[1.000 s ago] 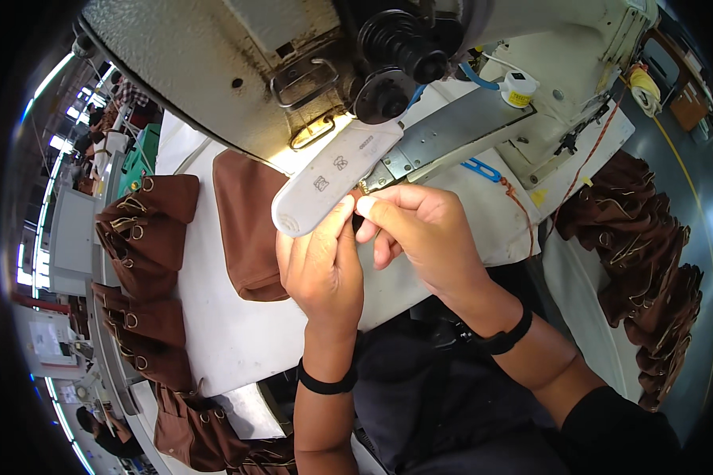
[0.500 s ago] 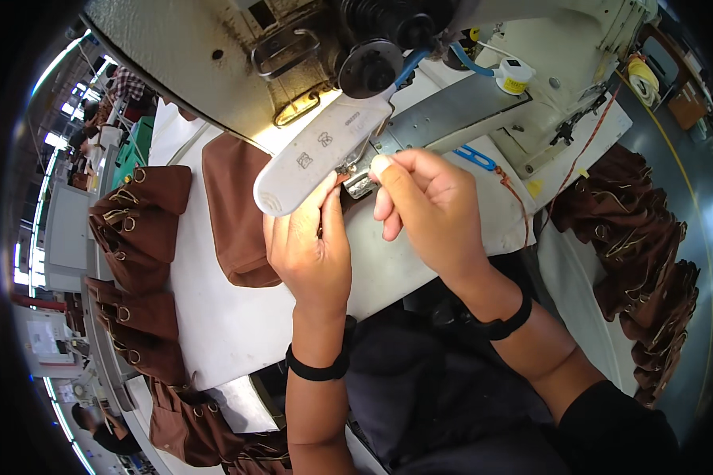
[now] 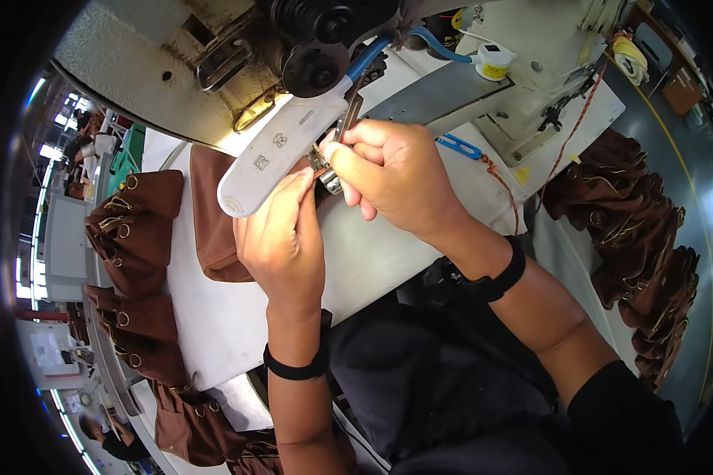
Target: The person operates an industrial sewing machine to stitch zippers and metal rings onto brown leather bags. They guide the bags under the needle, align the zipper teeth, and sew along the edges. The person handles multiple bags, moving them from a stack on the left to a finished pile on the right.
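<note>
- Head view, position: the brown bag (image 3: pixel 214 214) lies on the white surface (image 3: pixel 380 257), left of the hands and partly behind the white elongated cover (image 3: pixel 273 158) of the sewing machine (image 3: pixel 146 63).
- Left hand (image 3: pixel 281 237): fingers bunched narrow beside the brown material near the metal fitting (image 3: pixel 330 182); the grip itself is hidden, so I cannot tell whether it is firm.
- Right hand (image 3: pixel 400 174): thumb and forefinger drawn close together at the metal parts; what lies between them cannot be told.
- Progress: judged under way, with both hands occupied at the machine; no finished seam is visible on this bag.
- Other stock: brown bags with rings (image 3: pixel 139 237) stand at left, a brown pile (image 3: pixel 622 218) at right; whether either is finished cannot be established.
</note>
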A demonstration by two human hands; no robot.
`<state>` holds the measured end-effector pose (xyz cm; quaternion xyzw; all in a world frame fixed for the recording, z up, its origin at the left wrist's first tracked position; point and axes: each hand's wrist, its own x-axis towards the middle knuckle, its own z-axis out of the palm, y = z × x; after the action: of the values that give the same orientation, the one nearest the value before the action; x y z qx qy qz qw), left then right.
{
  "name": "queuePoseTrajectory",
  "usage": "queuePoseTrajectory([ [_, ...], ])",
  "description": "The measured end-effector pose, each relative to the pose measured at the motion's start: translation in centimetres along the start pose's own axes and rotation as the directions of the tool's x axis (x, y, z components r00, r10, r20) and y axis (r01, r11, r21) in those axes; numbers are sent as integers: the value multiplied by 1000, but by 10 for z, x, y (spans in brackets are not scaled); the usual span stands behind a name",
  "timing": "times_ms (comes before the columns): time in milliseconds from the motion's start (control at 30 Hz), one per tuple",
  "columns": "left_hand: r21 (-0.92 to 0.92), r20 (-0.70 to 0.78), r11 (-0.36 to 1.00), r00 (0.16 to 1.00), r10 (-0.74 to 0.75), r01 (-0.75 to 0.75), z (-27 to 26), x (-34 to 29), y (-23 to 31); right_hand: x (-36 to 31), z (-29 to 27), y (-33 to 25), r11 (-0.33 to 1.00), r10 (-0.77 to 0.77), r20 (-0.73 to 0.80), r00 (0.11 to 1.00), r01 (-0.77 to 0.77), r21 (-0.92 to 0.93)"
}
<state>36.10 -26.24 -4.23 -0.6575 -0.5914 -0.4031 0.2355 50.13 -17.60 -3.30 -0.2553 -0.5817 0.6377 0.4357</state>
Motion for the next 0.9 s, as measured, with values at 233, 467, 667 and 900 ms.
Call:
queuePoseTrajectory([
  [233,-47,30,999,1000,-1,3,-2,4,-5,1,-1,-1,1000,11,22,1000,-11,8],
  [467,-90,53,996,999,14,-9,-3,9,-11,3,-2,0,999,-3,25,1000,4,-33],
  [667,-139,41,990,999,-30,35,-1,10,-7,1,-2,0,999,-2,13,1000,3,-50],
  [900,-193,42,963,983,-181,186,1,1,-9,-34,-39,-6,985,-66,4,998,66,-161],
])
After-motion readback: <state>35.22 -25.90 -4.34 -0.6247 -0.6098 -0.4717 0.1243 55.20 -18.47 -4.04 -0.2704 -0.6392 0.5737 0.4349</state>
